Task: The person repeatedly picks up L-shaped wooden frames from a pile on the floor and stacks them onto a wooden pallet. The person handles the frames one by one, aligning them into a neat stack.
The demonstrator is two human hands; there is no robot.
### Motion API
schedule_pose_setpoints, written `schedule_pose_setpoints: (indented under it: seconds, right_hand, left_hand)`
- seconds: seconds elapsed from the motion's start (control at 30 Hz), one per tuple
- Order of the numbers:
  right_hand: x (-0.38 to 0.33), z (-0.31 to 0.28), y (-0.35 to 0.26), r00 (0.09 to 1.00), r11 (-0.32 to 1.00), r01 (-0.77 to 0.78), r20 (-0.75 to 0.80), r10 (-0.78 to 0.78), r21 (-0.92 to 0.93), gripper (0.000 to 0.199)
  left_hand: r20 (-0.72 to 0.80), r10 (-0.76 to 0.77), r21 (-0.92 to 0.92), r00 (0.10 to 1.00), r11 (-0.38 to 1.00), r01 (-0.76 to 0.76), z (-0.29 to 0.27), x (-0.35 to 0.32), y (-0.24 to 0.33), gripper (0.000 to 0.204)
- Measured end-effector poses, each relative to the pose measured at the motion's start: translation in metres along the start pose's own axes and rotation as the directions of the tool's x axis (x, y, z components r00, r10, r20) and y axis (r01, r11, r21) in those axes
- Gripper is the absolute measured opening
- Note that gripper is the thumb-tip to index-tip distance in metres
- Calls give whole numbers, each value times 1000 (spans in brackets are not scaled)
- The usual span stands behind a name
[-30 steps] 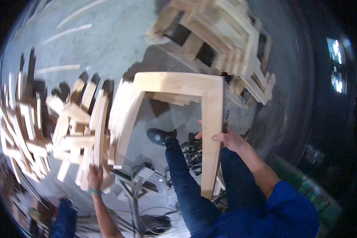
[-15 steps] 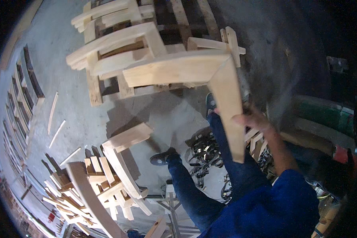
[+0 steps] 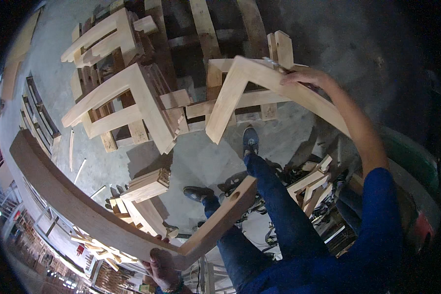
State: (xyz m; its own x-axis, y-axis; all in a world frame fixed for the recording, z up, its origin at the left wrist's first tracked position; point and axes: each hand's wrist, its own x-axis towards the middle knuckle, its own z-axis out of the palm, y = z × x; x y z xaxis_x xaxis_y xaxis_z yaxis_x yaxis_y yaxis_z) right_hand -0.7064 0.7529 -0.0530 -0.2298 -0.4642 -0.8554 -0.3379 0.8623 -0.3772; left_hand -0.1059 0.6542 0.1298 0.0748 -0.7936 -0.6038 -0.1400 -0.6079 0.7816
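In my right hand (image 3: 304,77), at the upper right, is an angled wooden frame piece (image 3: 230,98), gripped along its longer arm near the corner. Its shorter arm points down over the pallet. A second angled wooden frame piece (image 3: 90,208) is held at its joint by my left hand (image 3: 162,269), low in the picture. That piece has a long curved arm reaching up to the left. Its short arm, with a round hole near the end, extends toward my legs. Both hands are closed around the wood.
Similar angled pieces stand stacked (image 3: 149,108) on a wooden pallet (image 3: 206,29) ahead. More wooden parts (image 3: 147,186) are piled at left, with thin strips on the concrete floor (image 3: 201,157). Dark straps and wooden parts (image 3: 311,183) lie beside my right leg. Another person's leg (image 3: 350,210) shows at right.
My right hand has carried its frame piece forward and right, over the pallet, and turned it. My left hand has come into view, and its piece has risen across the lower left.
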Motion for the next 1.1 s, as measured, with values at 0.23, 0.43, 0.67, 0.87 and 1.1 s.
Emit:
schedule_pose_setpoints:
  seconds: [0.23, 0.43, 0.67, 0.87, 1.1]
  right_hand:
    - [125, 20, -35, 994, 998, 64, 85, -65, 11, 86]
    - [172, 40, -22, 795, 662, 277, -221, -565, -696, 74]
    - [171, 44, -19, 831, 783, 370, -198, -519, -500, 71]
    - [154, 54, -2, 809, 676, 342, -161, -565, -653, 71]
    - [182, 54, 10, 778, 763, 400, -252, -575, -507, 65]
  left_hand:
    - [-107, -33, 140, 994, 989, 48, 92, 4, -22, 78]
    - [-28, -124, 90, 992, 988, 126, 131, 14, -48, 83]
    - [77, -159, 65, 984, 986, 154, 201, 17, -37, 75]
    - [228, -167, 52, 959, 986, 159, 219, 27, -60, 63]
    - [348, -165, 22, 923, 986, 168, 240, 23, -67, 55]
